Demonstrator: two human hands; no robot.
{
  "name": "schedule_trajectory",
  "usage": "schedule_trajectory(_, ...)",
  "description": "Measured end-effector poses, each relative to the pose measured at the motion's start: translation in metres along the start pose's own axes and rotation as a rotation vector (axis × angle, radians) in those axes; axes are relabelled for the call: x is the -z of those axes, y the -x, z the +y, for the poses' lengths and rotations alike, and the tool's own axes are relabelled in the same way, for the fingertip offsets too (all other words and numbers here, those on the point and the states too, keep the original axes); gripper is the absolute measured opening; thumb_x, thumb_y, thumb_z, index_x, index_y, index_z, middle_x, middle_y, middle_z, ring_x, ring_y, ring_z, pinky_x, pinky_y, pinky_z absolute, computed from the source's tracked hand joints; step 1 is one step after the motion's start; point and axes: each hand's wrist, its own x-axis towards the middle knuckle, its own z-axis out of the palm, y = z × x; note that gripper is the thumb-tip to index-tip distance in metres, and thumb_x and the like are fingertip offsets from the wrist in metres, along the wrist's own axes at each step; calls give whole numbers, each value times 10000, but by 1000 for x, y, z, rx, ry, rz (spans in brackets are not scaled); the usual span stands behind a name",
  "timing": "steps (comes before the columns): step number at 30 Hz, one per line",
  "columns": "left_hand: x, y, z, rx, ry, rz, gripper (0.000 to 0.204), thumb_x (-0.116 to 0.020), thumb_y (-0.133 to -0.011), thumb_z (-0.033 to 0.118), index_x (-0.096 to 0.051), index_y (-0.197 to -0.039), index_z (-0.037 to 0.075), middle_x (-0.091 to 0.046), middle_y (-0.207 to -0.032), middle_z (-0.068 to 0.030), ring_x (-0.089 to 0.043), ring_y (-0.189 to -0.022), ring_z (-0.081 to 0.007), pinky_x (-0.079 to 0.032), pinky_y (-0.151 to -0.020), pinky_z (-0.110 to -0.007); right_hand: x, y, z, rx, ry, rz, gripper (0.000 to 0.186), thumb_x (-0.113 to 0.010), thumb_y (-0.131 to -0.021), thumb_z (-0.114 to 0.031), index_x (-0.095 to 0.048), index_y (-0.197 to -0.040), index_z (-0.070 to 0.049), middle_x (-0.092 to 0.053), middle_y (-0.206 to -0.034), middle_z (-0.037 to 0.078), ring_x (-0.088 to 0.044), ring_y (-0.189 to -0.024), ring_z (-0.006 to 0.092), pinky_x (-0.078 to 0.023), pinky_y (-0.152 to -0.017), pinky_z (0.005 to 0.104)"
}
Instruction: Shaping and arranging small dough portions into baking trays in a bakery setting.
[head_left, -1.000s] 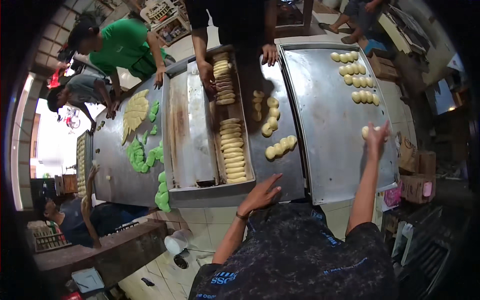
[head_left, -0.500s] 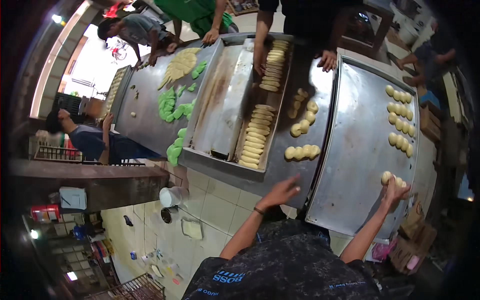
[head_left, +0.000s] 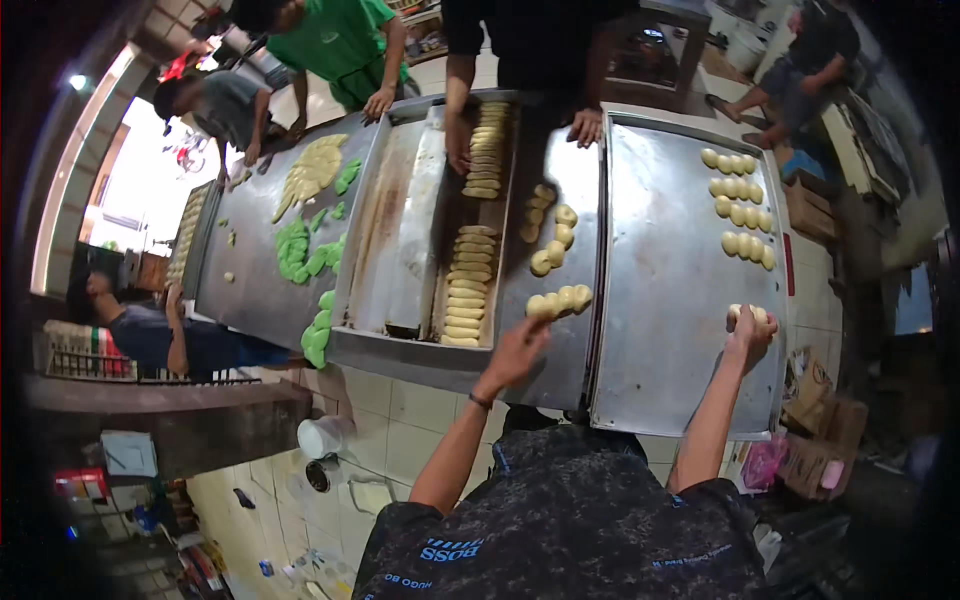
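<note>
My left hand point(head_left: 518, 352) reaches over the steel table with fingers apart. Its fingertips are at the near side of a short row of pale dough balls point(head_left: 572, 299); whether they touch it I cannot tell. My right hand point(head_left: 750, 343) curls over another row of joined dough balls point(head_left: 749, 313) on a large metal tray point(head_left: 665, 290), covering part of it. Farther up that tray lie several similar rows of dough balls point(head_left: 741, 218). More dough balls point(head_left: 553, 245) sit on the table beyond my left hand.
Left of my hands, a metal pan point(head_left: 365, 240) holds a line of flat dough pieces point(head_left: 466, 285). Green dough point(head_left: 292, 250) and a yellow dough sheet point(head_left: 312, 170) lie farther left. Co-workers stand around the table; one person's hand point(head_left: 585, 127) rests near the tray's far corner.
My left hand has moved forward, closer to the near row of dough balls. My right hand stays at the row on the tray. The whole view has shifted.
</note>
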Motion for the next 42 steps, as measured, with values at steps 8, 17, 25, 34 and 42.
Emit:
schedule_trajectory(8,-37,107,-49,151,-695,-253,678,-595,-1032,307,-312,-1628,155,-207,-1697,-235,-229,-1532,-525,-313,-1123,-726,54,-67,48,-135,-1259,-733,431,-650,-945,-51,-561,-1365,-16,-626,-1196,139,-629,-943,175,-541,-780,231)
schedule_trajectory(17,-45,124,-56,329,-586,-144,771,-609,-1009,358,-253,-1645,107,-92,-1687,-334,-149,-1523,-592,-297,-1100,-779,135,16,-96,189,-1541,-823,437,-598,-977,-46,-537,-1405,12,-562,-1349,137,-609,-1075,192,-518,-908,230)
schedule_trajectory(25,-65,110,-55,344,-731,-147,954,-615,-994,449,-77,-1656,22,67,-1615,-468,10,-1469,-702,-209,-1040,-858,114,143,-186,634,-1473,-1045,633,-575,-788,48,-554,-1406,-85,-581,-1361,112,-585,-1064,171,-489,-877,251)
schedule_trajectory(34,-99,114,-111,161,-896,6,1154,-525,-963,705,87,-1652,11,246,-1559,-497,227,-1401,-726,-9,-930,-911,-80,294,-77,1072,-604,-1500,390,-623,-818,-24,-722,-1194,-28,-735,-1225,125,-670,-971,264,-533,-864,376)
schedule_trajectory(42,-91,105,-95,373,-776,-180,1331,-533,-881,844,182,-1622,0,380,-1499,-479,298,-1362,-725,23,-945,-896,-53,81,-75,591,-952,-544,419,-692,-830,-129,-647,-1237,-37,-628,-1284,124,-635,-931,251,-560,-717,349)
